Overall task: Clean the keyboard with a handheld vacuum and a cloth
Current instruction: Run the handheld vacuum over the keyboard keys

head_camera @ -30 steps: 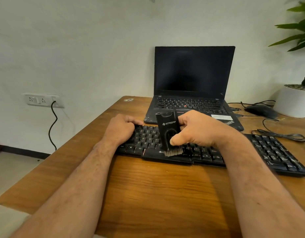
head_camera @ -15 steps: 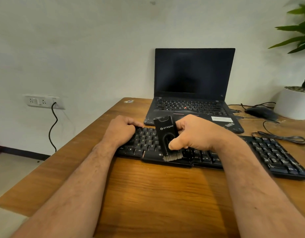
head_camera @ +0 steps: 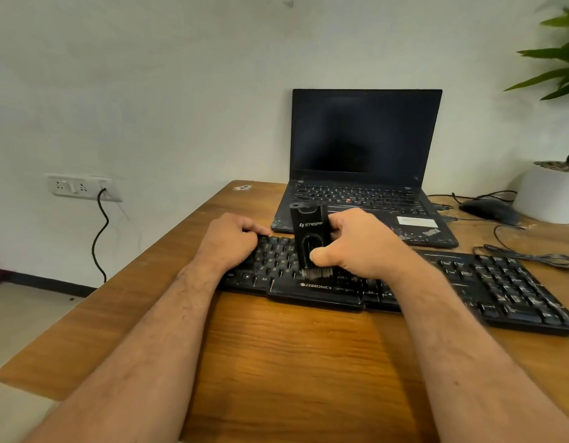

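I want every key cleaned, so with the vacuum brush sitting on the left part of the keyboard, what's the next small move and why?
Probably slide the vacuum rightward along the keyboard. Its brush sits on the lower rows near the left end, the right hand grips it, the left hand steadies that end, and most keys lie to the right.

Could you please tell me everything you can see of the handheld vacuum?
The handheld vacuum is a small black upright block, plastic by its look, with white STRIFF lettering and an oval recess on its front. Its pale bristle brush points down onto the keyboard keys. The right hand grips it, thumb on its front.
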